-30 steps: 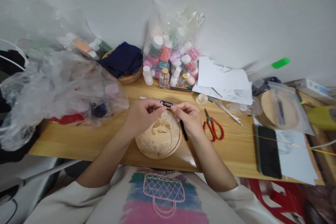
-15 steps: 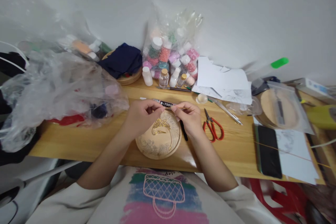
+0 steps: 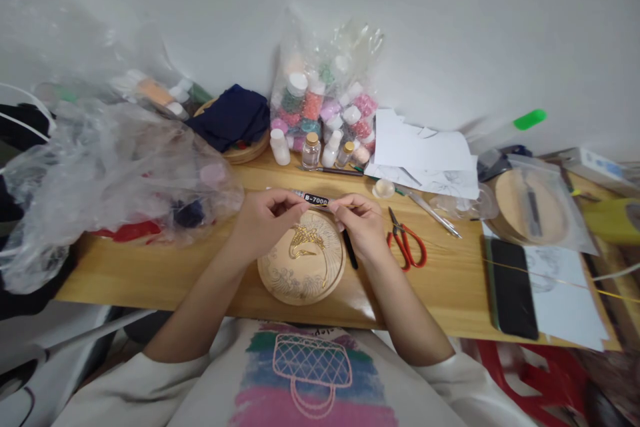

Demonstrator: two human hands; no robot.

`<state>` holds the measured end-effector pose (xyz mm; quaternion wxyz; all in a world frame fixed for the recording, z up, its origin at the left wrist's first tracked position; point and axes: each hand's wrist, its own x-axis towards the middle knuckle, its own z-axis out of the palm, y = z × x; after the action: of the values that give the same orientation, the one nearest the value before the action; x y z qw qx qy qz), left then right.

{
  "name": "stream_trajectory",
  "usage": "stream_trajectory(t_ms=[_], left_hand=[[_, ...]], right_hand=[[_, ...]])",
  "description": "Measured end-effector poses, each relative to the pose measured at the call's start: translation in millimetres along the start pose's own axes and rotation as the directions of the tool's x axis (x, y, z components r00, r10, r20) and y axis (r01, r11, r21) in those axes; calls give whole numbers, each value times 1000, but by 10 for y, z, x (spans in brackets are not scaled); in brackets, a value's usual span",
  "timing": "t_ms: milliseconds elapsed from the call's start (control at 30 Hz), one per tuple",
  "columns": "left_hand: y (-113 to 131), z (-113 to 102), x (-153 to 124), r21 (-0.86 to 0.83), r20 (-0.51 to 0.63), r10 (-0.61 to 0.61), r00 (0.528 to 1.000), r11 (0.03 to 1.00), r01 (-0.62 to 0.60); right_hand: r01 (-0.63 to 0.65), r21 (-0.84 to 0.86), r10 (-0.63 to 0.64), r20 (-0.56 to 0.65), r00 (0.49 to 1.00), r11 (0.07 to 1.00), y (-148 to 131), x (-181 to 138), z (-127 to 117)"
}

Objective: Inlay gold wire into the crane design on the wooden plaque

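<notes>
Head view: gold thread [image 3: 318, 205] above the disc's [image 3: 300, 270] far edge.
Left hand [image 3: 273, 221] and right hand [image 3: 359, 221] pinch it narrowly between fingertips. It looks light, flexible, maybe easy to kink; a gentle hold near its end should suit.

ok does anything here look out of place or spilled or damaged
Nothing looks spilled or damaged. The one oddity is the gold thread: from the right hand, it seems to trail across the phone and the paper beside it, where it might snag.
</notes>
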<state>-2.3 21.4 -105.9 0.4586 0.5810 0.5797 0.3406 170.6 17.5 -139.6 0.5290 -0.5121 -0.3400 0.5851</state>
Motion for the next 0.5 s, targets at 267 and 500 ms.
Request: stream_trajectory(t_ms=[267,500], left_hand=[[-41,-54,36,-107,-45,-42,998,994,37],[25,26,31,-115,93,-9,996,993,19]], right_hand=[[-2,45,0,37,999,999,7,34,-45],[-33,10,32,76,997,999,6,10,-10]])
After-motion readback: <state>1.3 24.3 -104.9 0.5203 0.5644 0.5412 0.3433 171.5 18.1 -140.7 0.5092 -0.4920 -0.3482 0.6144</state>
